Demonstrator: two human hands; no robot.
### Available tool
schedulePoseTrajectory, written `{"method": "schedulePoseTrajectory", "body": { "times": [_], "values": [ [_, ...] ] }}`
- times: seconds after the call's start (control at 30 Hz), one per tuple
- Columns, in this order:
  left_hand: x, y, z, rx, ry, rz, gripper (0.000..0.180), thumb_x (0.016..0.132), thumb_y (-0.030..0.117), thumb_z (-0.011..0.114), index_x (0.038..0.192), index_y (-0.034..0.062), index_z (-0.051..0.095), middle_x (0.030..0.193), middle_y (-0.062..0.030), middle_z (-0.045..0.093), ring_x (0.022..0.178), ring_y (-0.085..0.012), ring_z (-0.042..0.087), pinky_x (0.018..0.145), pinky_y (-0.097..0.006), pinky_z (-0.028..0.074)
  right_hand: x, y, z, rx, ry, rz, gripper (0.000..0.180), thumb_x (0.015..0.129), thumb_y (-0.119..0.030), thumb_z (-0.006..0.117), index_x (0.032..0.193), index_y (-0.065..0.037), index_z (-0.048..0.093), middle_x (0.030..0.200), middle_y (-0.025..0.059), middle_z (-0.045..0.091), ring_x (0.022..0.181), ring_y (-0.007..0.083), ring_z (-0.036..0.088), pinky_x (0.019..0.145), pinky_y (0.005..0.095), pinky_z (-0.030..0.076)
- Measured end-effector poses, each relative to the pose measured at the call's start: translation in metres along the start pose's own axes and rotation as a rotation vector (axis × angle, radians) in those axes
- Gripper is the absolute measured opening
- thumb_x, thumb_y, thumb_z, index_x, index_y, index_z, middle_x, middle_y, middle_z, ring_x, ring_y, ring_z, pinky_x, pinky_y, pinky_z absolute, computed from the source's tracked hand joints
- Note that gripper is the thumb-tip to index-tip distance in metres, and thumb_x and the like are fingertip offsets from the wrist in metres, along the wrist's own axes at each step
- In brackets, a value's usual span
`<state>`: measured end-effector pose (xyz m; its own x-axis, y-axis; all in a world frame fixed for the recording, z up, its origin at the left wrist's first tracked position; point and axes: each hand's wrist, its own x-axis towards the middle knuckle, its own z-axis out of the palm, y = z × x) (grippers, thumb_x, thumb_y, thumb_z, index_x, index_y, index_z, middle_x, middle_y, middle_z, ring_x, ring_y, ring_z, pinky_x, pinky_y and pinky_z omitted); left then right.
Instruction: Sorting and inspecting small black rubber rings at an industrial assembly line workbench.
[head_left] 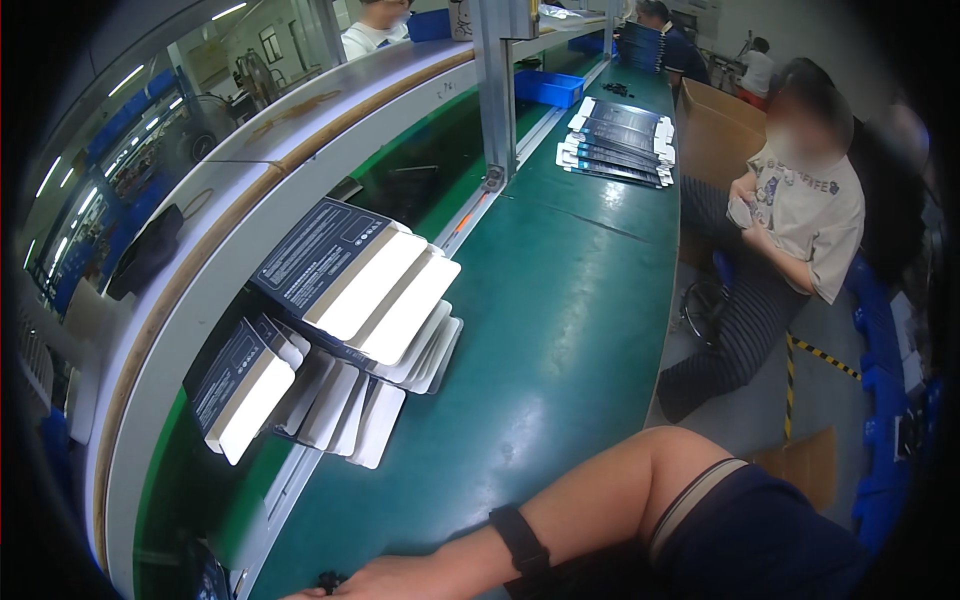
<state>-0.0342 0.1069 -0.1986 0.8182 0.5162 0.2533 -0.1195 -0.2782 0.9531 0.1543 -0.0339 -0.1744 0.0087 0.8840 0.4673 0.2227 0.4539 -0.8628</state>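
Note:
My right forearm, with a black wrist strap [520,540], reaches in from the lower right across the green tabletop [520,400]. My right hand [385,580] is at the bottom edge of the picture, which cuts off most of its fingers, so its grip is hidden. Right beside it lies a small clump of black parts [331,580]; whether the fingers touch them I cannot make out. Farther up the table, a stack of dark printed cardboard boxes [335,265] with open white flaps leans in a loose pile. My left hand is out of the picture.
A raised shelf [280,150] runs along the left, with a metal post [493,90]. Toward the far end lie flat dark cartons [615,140], a blue bin [550,88] and small black parts [617,90]. A seated co-worker [800,200] is at the right, near a large cardboard box [720,130].

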Motion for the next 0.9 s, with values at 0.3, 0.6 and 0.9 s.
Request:
{"method": "schedulePoseTrajectory", "body": {
  "times": [0.3,0.6,0.9],
  "values": [
    [-0.001,0.002,0.002,0.069,0.044,0.007,0.043,0.098,0.016,0.055,0.137,0.0035,0.039,0.127,-0.0149,0.052,0.115,-0.0259,0.052,0.099,-0.041,0.042,0.003,0.006,0.005,0.067,0.076,0.080,0.062,0.084,-0.010,0.061,0.142,-0.012,0.041,0.084,0.0153,0.065,0.075,0.0294,0.064,0.069,0.0403,0.050],
    [0.002,0.005,-0.002,0.125,-0.027,-0.038,0.051,0.097,0.012,0.056,0.142,0.0013,0.034,0.130,-0.0156,0.050,0.118,-0.0259,0.051,0.102,-0.040,0.040,0.003,0.013,0.009,0.023,0.085,0.063,0.062,0.085,-0.011,0.060,0.143,-0.009,0.040,0.083,0.0142,0.065,0.075,0.0298,0.064,0.067,0.0399,0.050],
    [0.004,0.006,0.003,0.179,0.050,-0.068,0.039,0.098,0.009,0.054,0.135,0.0027,0.042,0.119,-0.0125,0.058,0.107,-0.0227,0.056,0.092,-0.035,0.047,0.003,0.010,0.006,0.069,0.031,-0.022,0.055,0.085,-0.010,0.059,0.138,-0.007,0.047,0.086,0.0163,0.067,0.076,0.0296,0.066,0.067,0.0405,0.051]
  ]
}}
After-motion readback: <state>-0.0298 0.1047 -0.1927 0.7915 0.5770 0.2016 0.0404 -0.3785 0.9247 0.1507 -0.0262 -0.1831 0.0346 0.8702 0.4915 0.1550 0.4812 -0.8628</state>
